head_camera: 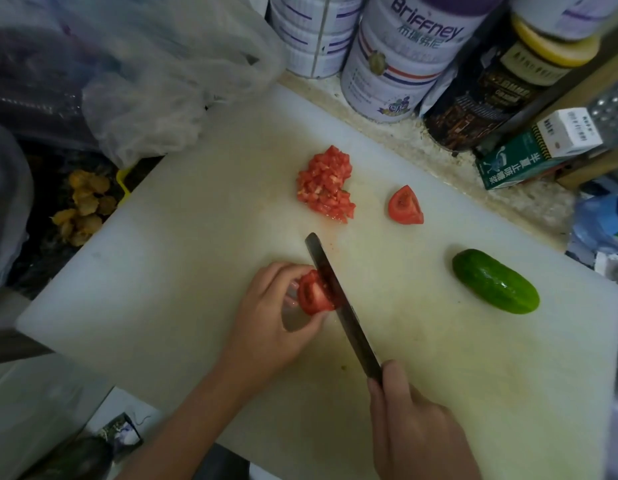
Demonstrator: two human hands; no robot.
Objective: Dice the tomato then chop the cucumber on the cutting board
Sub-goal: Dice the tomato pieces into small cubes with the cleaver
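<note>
Head: white cutting board point(196, 271) on speckled counter point(422, 148), tins point(397, 64) behind.

Crumpled plastic bag point(162, 81) far left; white Briffney tin point(397, 57), dark canister point(491, 95), green carton point(512, 164) along back counter

"briffney" on the white-and-purple tin point(397, 57), chinese print on the green box point(508, 164)

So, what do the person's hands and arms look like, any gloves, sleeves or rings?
Both are bare. The left hand and right hand wear no gloves, rings or watch that show. The left forearm is uncovered to the picture's edge, with no sleeve in view.
</note>
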